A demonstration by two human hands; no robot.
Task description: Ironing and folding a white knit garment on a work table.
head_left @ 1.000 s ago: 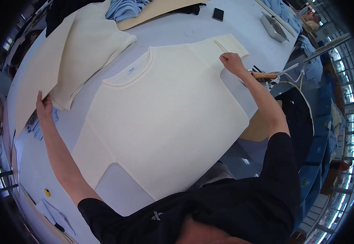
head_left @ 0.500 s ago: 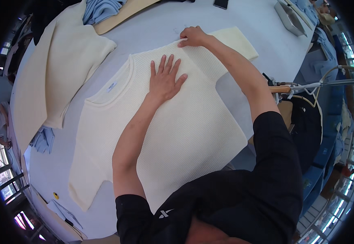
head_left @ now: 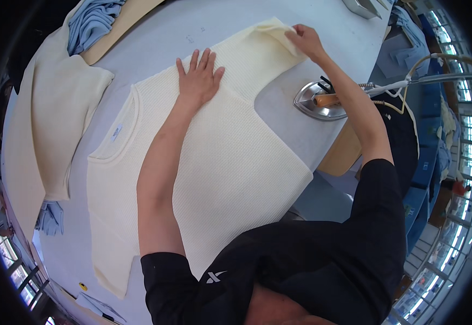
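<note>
Pinching the sleeve end with my right hand while my flat, open left hand pins the cream knit sweater on the ironing table, I judge I'm smoothing the sleeve, needing a gentle outward pull next.

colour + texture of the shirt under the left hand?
Pale cream knit shirt with a fine waffle texture, plain, no print; clearest in the head view.

Matt waffle-knit cream cloth sweater (fine ribbed neckline), glossy polished-metal iron, smooth pale table.
</note>
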